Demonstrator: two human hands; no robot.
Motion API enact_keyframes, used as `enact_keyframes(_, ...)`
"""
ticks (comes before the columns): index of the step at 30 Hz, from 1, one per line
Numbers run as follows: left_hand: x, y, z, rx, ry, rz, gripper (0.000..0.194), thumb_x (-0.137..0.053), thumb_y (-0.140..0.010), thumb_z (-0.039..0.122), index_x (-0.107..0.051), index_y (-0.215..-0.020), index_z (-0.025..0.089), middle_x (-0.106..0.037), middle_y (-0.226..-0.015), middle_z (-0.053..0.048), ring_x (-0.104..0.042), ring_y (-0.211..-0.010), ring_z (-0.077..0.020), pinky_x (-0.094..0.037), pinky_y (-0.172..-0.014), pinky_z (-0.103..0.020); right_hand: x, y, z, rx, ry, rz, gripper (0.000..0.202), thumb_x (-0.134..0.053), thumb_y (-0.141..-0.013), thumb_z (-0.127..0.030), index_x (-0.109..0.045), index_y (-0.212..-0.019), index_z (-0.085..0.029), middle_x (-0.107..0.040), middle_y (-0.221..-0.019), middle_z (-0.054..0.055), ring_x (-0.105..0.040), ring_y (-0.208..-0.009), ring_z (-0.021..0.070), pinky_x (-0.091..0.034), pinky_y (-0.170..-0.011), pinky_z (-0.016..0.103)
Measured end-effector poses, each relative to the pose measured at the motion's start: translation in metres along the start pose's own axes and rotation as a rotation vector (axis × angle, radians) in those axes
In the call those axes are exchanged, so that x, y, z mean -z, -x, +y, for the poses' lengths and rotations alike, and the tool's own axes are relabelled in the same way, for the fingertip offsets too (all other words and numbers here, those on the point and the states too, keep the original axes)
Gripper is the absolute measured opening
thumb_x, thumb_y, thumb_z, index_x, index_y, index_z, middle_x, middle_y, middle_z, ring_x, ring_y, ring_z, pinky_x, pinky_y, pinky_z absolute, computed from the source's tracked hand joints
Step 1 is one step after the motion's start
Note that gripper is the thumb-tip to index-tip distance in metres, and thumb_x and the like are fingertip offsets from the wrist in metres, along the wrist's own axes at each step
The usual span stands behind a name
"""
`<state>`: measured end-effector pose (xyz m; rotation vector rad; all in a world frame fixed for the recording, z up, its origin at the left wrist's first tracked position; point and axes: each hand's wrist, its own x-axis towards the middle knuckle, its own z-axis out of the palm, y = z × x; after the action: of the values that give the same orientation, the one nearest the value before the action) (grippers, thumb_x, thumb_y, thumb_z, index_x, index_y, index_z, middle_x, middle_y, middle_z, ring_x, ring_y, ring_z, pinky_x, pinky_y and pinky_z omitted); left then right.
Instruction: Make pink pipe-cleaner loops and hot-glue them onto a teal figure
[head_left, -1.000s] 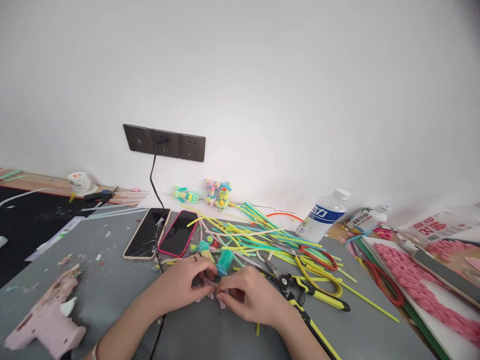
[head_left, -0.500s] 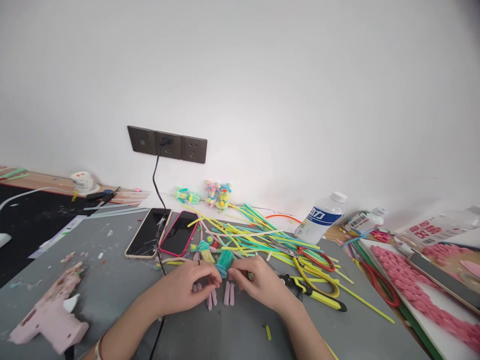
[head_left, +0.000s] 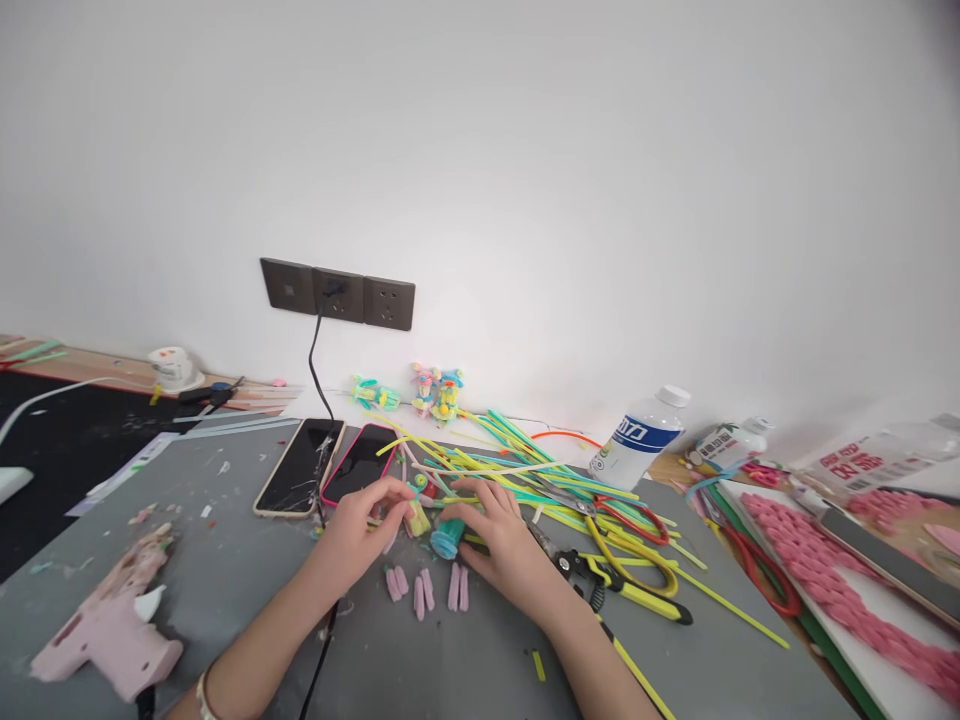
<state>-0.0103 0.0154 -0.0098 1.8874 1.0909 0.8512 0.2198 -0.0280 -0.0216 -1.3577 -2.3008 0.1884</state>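
Note:
My left hand (head_left: 367,530) pinches at a small yellow-and-teal pipe-cleaner figure (head_left: 418,519), which my fingertips partly cover. Beside it, a teal roll of pipe cleaner (head_left: 447,539) lies tilted between the thumb and fingers of my right hand (head_left: 495,532), its round end facing me. Short folded lilac pipe-cleaner pieces (head_left: 424,594) lie in small bundles on the grey mat just in front of my hands. Something small and red shows between the hands, too small to name.
Loose yellow and teal pipe cleaners (head_left: 517,470) spread behind my hands. Scissors (head_left: 637,570) and yellow-handled pliers (head_left: 645,603) lie right, near a white bottle (head_left: 641,437). Left are two phones (head_left: 300,468), a black cable (head_left: 313,370) and a pink glue gun (head_left: 112,630). Finished figures (head_left: 435,392) stand by the wall.
My left hand has moved up and away from the teal roll to the yellow-and-teal figure, uncovering lilac pieces. The teal roll has turned its end toward me in my right hand.

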Motion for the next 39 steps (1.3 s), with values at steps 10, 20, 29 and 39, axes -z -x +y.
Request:
enact_keyframes(10,0.002,-0.002,-0.006,0.031,-0.034,0.058,0.019,-0.051,-0.090,0.034,-0.064,-0.093,0.020,-0.073,-0.083,-0.004,-0.068,-0.075,-0.0181,-0.050,-0.061,-0.024,0.022,-0.005,0.000,-0.214,-0.610,0.162,0.011,-0.059,-0.092,-0.031,-0.059,-0.100,-0.023,-0.063,-0.104,0.008,-0.059,-0.099,0.0243,-0.048,-0.089,0.037)
enact_keyframes(20,0.002,-0.001,-0.001,-0.032,-0.086,0.081,0.020,-0.056,-0.088,0.033,-0.064,-0.101,0.021,-0.069,-0.100,-0.006,-0.064,-0.089,-0.0210,-0.051,-0.072,-0.028,0.010,-0.008,-0.006,-0.331,-1.232,0.055,0.032,-0.070,-0.085,-0.048,-0.057,-0.095,-0.022,-0.064,-0.096,0.006,-0.061,-0.090,0.0204,-0.050,-0.081,0.031)
enact_keyframes(29,-0.004,0.008,0.006,-0.135,-0.012,-0.214,0.033,-0.072,-0.082,0.027,-0.062,-0.114,0.024,-0.069,-0.115,-0.006,-0.063,-0.108,-0.0244,-0.048,-0.091,-0.033,-0.005,-0.007,-0.023,-0.209,-1.056,0.019,0.020,-0.069,-0.089,-0.037,-0.065,-0.099,-0.021,-0.061,-0.094,0.004,-0.055,-0.084,0.0169,-0.045,-0.075,0.028)
enact_keyframes(39,-0.002,-0.001,-0.002,-0.007,0.126,-0.057,0.026,-0.071,-0.081,0.032,-0.071,-0.103,0.018,-0.073,-0.103,-0.008,-0.066,-0.096,-0.0251,-0.050,-0.085,-0.032,0.006,-0.006,0.003,-0.254,-0.922,0.406,0.021,-0.060,-0.095,-0.041,-0.065,-0.098,-0.022,-0.068,-0.094,0.007,-0.064,-0.090,0.0222,-0.049,-0.080,0.034)
